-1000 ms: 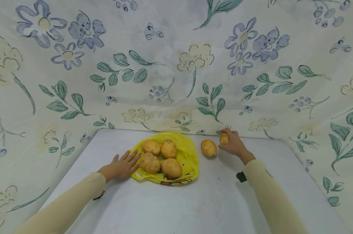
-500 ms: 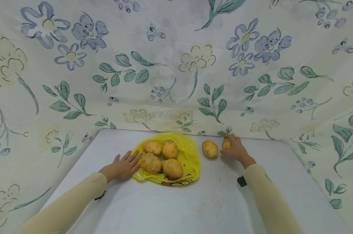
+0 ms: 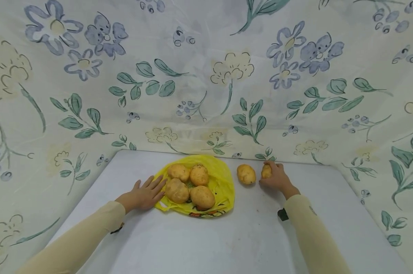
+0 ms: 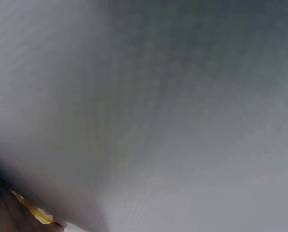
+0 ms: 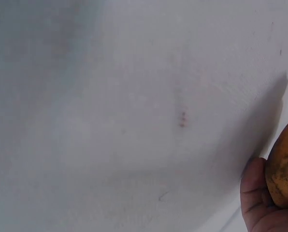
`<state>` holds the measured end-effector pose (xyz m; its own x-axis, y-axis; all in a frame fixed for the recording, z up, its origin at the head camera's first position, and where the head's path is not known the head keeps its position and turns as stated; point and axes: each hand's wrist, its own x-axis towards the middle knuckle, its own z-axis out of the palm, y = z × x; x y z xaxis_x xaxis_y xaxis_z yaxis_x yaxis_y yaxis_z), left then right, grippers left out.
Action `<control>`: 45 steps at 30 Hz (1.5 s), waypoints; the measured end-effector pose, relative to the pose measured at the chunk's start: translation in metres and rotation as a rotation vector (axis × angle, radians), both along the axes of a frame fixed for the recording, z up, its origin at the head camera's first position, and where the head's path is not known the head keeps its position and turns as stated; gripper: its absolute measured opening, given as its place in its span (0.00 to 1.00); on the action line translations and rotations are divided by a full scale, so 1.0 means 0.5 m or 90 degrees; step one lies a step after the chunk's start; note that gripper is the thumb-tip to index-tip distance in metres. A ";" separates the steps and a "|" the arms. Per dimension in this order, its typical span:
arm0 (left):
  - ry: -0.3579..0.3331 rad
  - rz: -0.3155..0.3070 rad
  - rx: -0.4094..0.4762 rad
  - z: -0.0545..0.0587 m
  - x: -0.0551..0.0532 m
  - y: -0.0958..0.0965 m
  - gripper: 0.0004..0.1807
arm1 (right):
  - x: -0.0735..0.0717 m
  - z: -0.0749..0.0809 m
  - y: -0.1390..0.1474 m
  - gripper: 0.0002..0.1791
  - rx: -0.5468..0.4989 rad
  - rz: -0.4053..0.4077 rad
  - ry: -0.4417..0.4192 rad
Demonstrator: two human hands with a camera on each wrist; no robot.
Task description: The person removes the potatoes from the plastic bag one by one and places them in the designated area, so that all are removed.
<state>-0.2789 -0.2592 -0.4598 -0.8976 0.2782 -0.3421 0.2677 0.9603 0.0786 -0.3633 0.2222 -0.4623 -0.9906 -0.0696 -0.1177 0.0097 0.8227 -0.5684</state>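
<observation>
My right hand grips a potato near the table's back edge, fingers over its far side and thumb at the near side. In the right wrist view that potato shows dark specks, with the thumb against it. Just left of it lies another potato on the table. Spread flat, my left hand has its fingertips at the left edge of a yellow plastic bag. Several potatoes rest in a cluster on the bag. The left wrist view shows mostly tabletop, with part of the hand in the corner.
The white table ends at the back against a floral-patterned cloth, which also rises at both sides. Small dark marks dot the tabletop to the right of the bag.
My right hand and its potato have shifted slightly right and nearer, a little farther from the neighbouring potato. The left hand and the bag stay put; the head view has shifted slightly.
</observation>
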 end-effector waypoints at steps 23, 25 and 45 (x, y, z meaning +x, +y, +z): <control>0.002 0.000 -0.005 0.001 -0.001 -0.002 0.36 | -0.007 -0.010 -0.001 0.54 0.009 0.003 -0.009; 0.006 -0.002 -0.008 -0.001 -0.001 -0.003 0.36 | -0.007 -0.008 -0.001 0.56 0.008 0.003 -0.014; 0.011 0.001 -0.005 -0.006 0.002 -0.004 0.35 | 0.023 0.072 0.050 0.58 0.080 0.013 0.019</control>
